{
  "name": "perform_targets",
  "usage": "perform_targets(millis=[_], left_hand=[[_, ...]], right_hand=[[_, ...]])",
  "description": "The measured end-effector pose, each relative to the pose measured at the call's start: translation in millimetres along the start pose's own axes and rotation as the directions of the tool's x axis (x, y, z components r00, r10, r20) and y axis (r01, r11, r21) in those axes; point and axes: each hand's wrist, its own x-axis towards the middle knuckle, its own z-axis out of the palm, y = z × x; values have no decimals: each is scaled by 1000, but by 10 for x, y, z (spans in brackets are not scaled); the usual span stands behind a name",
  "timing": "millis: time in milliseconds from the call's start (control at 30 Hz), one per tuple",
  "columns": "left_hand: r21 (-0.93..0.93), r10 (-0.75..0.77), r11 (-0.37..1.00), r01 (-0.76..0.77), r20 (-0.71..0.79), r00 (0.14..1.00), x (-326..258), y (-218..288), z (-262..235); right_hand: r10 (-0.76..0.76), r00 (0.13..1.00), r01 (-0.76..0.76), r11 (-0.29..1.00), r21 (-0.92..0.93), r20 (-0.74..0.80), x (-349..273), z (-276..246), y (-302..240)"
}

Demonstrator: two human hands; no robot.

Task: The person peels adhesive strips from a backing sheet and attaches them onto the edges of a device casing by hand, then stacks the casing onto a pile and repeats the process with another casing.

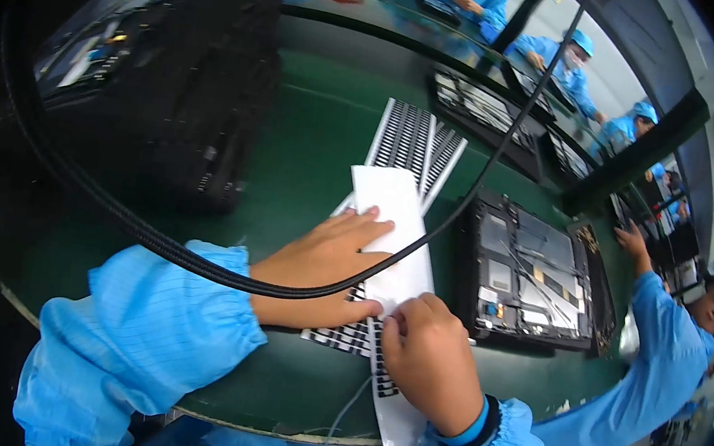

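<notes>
My left hand (322, 259) lies flat with its fingers spread, pressing on a plain white sheet (396, 201). Under that sheet are sheets of black adhesive pieces on white backing (407, 132), fanned out at slight angles on the green table. At the white sheet's near end my right hand (434, 355) is closed in a pinch, its fingertips at the sheet's edge. Exactly what lies between those fingertips is partly hidden. Below the right hand, a long strip with black pieces along one side (386, 394) runs over the table's front edge.
A black cable (279, 289) loops across the view before my hands. Tall black stacked trays (178, 88) stand left; a stack of black trays with device parts (528, 269) sits right. More trays (485, 105) lie behind. A co-worker's arm (660, 346) reaches in at right.
</notes>
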Motion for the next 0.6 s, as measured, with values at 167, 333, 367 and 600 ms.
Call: perform_targets(millis=[167,333,367,600], left_hand=[[-1,21,1000,-21,20,1000,53,-20,-18],[17,7,1000,-8,52,999,96,51,-19],[18,-17,1000,16,63,998,68,46,-23],[105,-55,993,46,84,995,185,-141,-36]], right_hand=[[96,995,-97,985,144,12,59,-6,52],[-27,997,48,947,319,-72,-196,-441,1],[-40,999,43,925,378,-16,-288,-597,77],[363,827,-263,925,275,-429,-1165,-2138,1159]])
